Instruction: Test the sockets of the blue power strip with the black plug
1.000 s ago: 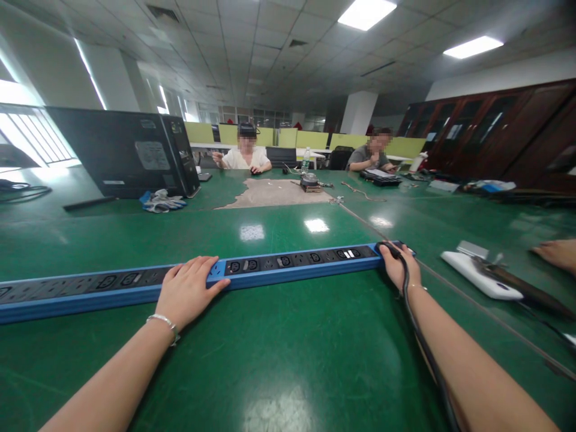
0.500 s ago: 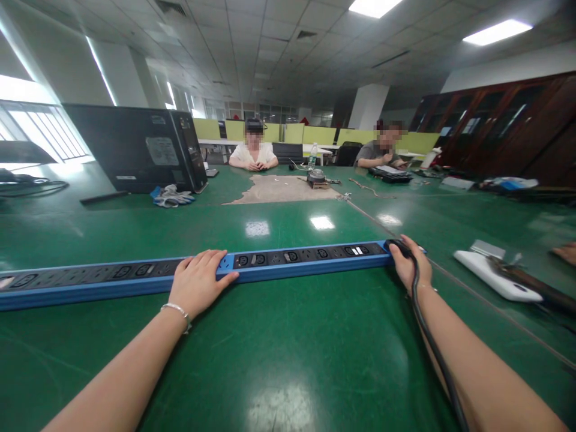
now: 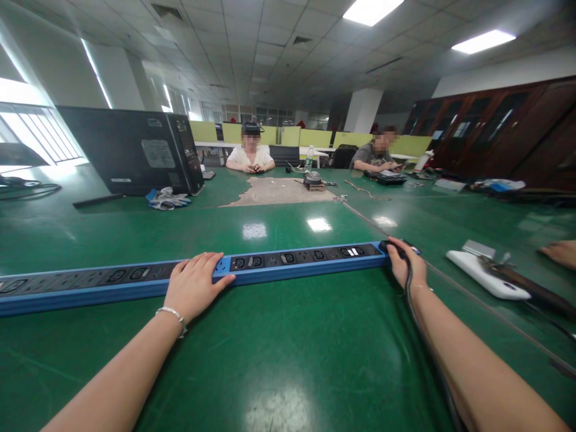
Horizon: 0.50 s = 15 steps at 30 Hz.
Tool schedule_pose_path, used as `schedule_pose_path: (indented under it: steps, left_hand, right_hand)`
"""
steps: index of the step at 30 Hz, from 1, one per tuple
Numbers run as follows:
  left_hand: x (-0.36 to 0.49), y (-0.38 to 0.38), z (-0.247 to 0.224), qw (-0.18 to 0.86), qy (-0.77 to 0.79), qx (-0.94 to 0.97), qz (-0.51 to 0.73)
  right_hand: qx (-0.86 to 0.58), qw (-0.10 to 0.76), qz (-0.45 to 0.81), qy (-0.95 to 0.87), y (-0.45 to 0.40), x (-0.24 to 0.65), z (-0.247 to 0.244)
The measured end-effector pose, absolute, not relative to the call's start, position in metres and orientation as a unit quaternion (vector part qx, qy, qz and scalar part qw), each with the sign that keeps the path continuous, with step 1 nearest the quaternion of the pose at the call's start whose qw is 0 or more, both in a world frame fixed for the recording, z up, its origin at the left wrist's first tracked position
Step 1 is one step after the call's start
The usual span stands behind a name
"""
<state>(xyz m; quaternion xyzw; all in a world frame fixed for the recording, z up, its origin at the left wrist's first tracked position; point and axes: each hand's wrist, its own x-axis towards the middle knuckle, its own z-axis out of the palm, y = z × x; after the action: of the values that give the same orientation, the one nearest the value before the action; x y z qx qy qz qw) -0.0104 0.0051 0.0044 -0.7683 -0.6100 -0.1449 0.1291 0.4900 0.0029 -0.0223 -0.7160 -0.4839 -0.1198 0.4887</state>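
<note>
A long blue power strip (image 3: 297,273) with black sockets lies across the green table and runs out of view at the left. My left hand (image 3: 195,282) grips it around its middle, fingers over the top and thumb along the front edge. At the strip's right end, my right hand (image 3: 406,264) is closed on the end piece, where a black cable (image 3: 411,312) comes out. That cable runs down along my right forearm to the bottom of the view. My fingers partly hide the end piece.
On the green table (image 3: 288,360) stand a black computer case (image 3: 130,150) and gloves (image 3: 167,198). A white device (image 3: 486,273) lies right, near another person's hand (image 3: 558,253). Two people (image 3: 251,157) sit across, near a bottle (image 3: 309,157) and a round object (image 3: 312,179) on a brown sheet (image 3: 270,191).
The view has shifted slightly, so most things appear a little further left. Both hands keep their places on the strip. The seated person at the right has lowered a hand from near the face.
</note>
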Motion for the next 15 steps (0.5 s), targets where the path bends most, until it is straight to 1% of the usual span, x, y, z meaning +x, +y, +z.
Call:
schedule_pose_path:
  steps: [15]
  left_hand:
    - [-0.0106,0.006,0.0038,0.132,-0.608,-0.77,-0.142]
  right_hand:
    - [-0.711,0.511,-0.102,-0.472,0.0032,0.4877,-0.0241]
